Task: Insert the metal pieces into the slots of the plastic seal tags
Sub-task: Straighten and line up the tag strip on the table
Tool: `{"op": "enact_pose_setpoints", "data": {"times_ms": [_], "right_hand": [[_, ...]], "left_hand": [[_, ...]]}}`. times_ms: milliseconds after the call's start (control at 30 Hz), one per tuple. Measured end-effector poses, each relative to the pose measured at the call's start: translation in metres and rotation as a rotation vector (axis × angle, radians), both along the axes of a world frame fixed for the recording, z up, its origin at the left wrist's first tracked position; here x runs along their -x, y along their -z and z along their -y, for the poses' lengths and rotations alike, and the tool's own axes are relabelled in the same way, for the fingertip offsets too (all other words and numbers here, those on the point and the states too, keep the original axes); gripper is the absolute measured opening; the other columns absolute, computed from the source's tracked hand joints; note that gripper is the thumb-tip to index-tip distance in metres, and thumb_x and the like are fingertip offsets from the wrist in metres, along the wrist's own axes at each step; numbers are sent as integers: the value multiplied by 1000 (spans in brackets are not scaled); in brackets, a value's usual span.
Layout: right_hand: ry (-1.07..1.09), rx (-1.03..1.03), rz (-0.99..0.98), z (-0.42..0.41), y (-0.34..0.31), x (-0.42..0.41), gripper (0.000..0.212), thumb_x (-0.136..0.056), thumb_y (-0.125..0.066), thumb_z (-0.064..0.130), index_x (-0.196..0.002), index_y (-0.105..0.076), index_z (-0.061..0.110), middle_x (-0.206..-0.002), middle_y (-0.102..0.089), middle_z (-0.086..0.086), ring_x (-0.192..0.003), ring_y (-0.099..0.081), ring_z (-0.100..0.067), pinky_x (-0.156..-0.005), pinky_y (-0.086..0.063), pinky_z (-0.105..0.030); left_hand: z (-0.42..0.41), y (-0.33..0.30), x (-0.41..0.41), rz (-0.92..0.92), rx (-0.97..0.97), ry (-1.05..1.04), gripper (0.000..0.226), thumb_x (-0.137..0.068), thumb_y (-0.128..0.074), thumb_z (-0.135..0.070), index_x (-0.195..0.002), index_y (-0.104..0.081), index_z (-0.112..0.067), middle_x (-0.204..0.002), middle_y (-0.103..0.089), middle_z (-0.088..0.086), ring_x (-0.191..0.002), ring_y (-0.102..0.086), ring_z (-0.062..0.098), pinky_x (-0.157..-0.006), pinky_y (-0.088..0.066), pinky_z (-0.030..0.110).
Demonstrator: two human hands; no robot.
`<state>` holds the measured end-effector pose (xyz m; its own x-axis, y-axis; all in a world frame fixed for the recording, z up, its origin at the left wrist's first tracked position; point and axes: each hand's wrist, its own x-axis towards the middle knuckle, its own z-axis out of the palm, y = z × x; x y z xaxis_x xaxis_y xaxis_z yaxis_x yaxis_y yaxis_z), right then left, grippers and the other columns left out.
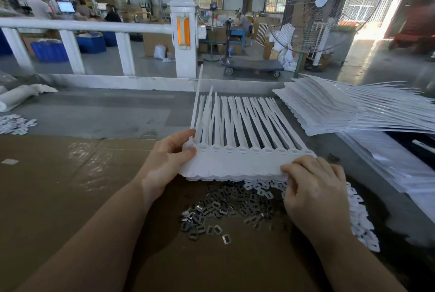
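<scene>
A stacked bundle of white plastic seal tags [237, 162] lies flat in front of me, tag heads toward me and long thin tails pointing away. My left hand [164, 159] grips the bundle's left end, thumb and fingers pinching the outermost tag head. My right hand [313, 188] holds the bundle's right front corner with fingers curled over the edge. Below the bundle, a loose pile of small metal pieces [219, 211] lies on the brown cardboard.
Small white plastic caps [360, 221] are heaped right of the metal pieces. More stacked tag sheets [341, 108] lie at the far right. Brown cardboard [58, 185] covers the table. A white railing [94, 28] and a standing fan [320, 4] lie beyond.
</scene>
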<state>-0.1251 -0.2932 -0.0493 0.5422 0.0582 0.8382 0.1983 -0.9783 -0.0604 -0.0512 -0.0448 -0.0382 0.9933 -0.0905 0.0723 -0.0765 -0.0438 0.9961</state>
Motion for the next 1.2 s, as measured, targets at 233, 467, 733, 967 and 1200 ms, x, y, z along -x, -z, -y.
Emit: {"op": "enact_pose_setpoints", "data": {"times_ms": [233,467,733,967,1200], "right_hand": [[2,-22,-15,-2,-2,1,16,-67,-59,-2,-74,-69,8,-75,-63,-3,-69,-59,-26,-71,-33,-34],[-14,-35,-76,-1,-2,1,20,-64,-70,-8,-75,-68,8,-76,-63,-3,-71,-58,-26,-70,-35,-35],[-22,-49,-109,0,-1,1,19,-67,-69,-8,-79,-68,7,-79,-63,-5,-74,-58,-27,-70,-38,-36],[-28,-53,-80,0,0,2,15,-73,-56,2,-79,-69,7,-78,-63,-3,-73,-57,-26,-70,-34,-33],[-44,-45,-69,-2,-2,2,18,-72,-55,1,-81,-69,7,-79,-63,-4,-74,-59,-27,-71,-33,-32]], "left_hand": [[-2,1,-1,13,-69,46,37,-91,-60,-15,-119,-59,-39,-125,-59,-3,-116,-56,16,-107,-40,41],[0,1,0,20,-166,39,34,-90,-61,-19,-117,-58,-39,-125,-59,-5,-116,-54,12,-107,-39,38],[4,0,4,68,-262,-18,29,-91,-59,-26,-116,-58,-40,-108,-54,-21,-100,-50,-5,-79,-38,10],[5,-2,6,65,-315,-47,32,-91,-59,-29,-122,-59,-36,-110,-54,-18,-103,-50,-1,-80,-36,12],[4,-3,7,61,-284,-32,33,-90,-61,-25,-121,-60,-35,-115,-59,-6,-108,-55,7,-97,-41,26]]}}
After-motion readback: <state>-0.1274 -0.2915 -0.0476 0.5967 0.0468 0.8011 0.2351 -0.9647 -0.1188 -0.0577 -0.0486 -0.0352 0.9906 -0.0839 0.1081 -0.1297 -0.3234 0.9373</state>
